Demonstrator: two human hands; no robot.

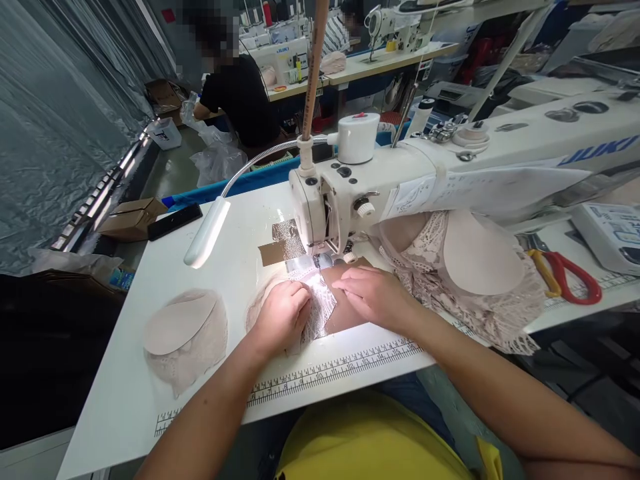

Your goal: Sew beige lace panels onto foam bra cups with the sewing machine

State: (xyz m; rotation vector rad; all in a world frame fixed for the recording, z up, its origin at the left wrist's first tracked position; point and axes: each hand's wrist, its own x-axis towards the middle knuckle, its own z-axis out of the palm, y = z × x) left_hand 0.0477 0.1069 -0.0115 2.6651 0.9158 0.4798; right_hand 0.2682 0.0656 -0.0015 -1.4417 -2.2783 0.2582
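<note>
Under the sewing machine's needle area (pixel 320 257) lies a white lace piece (pixel 320 307). My left hand (pixel 283 313) is closed on the lace at its left side, fingers curled down. A beige lace-edged piece (pixel 257 303) shows partly behind that hand. My right hand (pixel 377 293) rests at the right of the lace over a brown plate (pixel 345 310), its fingers stretched toward the presser foot and the lace edge. Nothing shows in its grasp. Further left on the table lies a beige bra cup with lace (pixel 183 333).
Lace bra pieces with cups (pixel 483 257) are heaped at the right under the machine arm. Red and yellow-handled scissors (pixel 567 273) lie beyond them. A lamp (pixel 207 233) bends over the table (pixel 125 373), near a black phone-like object (pixel 175 222). A person in black (pixel 245 100) sits ahead.
</note>
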